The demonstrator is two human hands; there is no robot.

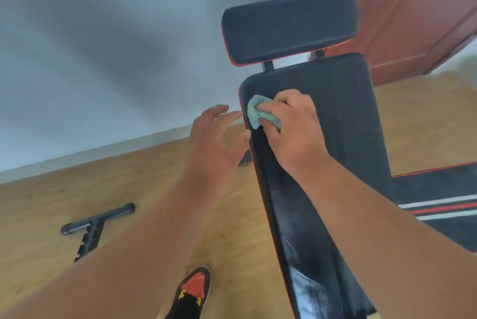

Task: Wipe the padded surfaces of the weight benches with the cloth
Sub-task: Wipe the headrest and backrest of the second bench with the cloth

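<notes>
We have the cloth [259, 112] bunched under our right hand [291, 125], whose fingers [268, 106] are curled round it and press it against the upper left part of the long back pad [343, 122]. The cloth sits just inside that pad's left edge, near its top end, below the headrest pad [289, 25]. Our left hand [216, 135] hovers beside the pad's left edge with fingers spread and holding nothing; its thumb looks close to the edge, though we cannot tell if it touches.

The cloth looks small, soft and light, so it should crumple easily and follow the pad's curve. We judge it best held wadded in the palm, with the fingers over the top, so pressure spreads and no loose corner drags. The pad looks smooth and slightly glossy lower down, so the cloth may glide rather than catch. It is cushioned and should give a little under a firm push.

A second pad with red and white stripes [444, 207] lies to the right. On the wooden floor [144, 179] we see a dark metal bar [95, 223] and our shoe [193, 290].
</notes>
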